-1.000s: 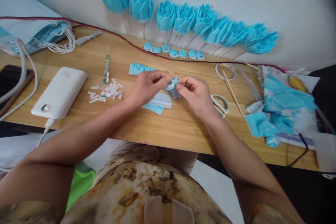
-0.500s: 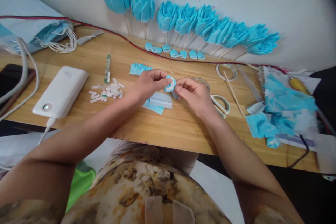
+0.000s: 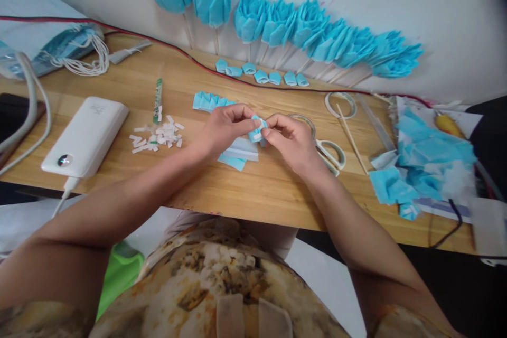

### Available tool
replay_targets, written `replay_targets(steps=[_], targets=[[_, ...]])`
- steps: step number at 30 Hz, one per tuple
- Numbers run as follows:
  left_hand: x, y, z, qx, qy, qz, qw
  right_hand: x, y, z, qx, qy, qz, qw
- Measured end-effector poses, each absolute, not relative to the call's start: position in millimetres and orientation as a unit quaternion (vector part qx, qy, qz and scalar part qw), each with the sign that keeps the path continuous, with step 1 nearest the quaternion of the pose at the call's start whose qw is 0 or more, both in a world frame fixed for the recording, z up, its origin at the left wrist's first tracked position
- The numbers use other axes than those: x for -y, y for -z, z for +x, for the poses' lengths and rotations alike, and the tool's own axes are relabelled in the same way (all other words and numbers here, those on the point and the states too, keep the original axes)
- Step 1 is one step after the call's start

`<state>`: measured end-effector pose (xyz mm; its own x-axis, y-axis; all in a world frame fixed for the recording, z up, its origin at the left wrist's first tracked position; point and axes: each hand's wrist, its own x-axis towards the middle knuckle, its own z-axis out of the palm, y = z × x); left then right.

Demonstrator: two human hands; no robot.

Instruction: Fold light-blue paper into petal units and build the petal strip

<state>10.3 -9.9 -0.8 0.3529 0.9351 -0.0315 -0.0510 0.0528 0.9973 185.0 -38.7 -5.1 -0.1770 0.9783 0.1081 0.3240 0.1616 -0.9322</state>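
My left hand (image 3: 224,129) and my right hand (image 3: 292,141) meet above the middle of the wooden table (image 3: 245,190), both pinching a small folded blue and white paper piece (image 3: 257,129) between fingertips. Under the hands lies a flat stack of blue and white paper strips (image 3: 241,152). A fan of folded blue pieces (image 3: 209,101) lies just beyond my left hand. Scissors (image 3: 331,154) rest right beside my right hand, and a clear tape roll (image 3: 304,122) sits behind it.
Blue paper flowers on sticks (image 3: 285,26) lean on the wall, small folded blue pieces (image 3: 261,74) below them. A white power bank (image 3: 86,136) and white paper scraps (image 3: 157,136) lie left. Another tape roll (image 3: 340,104), wooden sticks (image 3: 350,137) and loose blue paper (image 3: 428,163) lie right.
The fingertips of both hands have closed in tighter on the small blue piece, which has turned slightly between them. The view has shifted a little downward.
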Motion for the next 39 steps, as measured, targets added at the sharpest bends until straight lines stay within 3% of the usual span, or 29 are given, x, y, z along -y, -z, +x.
replay_targets(steps=[12,25,39], targets=[[5.0,6.6,6.5,-0.403,-0.424,0.54,0.605,37.3,8.1,185.8,0.617,-0.462,-0.475,0.424],[2.9,4.4,6.2,-0.407,-0.395,0.553,0.611,39.3,6.7,184.7,0.66,-0.379,-0.509,0.401],[3.8,6.1,6.2,-0.405,-0.428,0.569,0.573,36.6,8.0,183.9,0.617,-0.425,-0.51,0.422]])
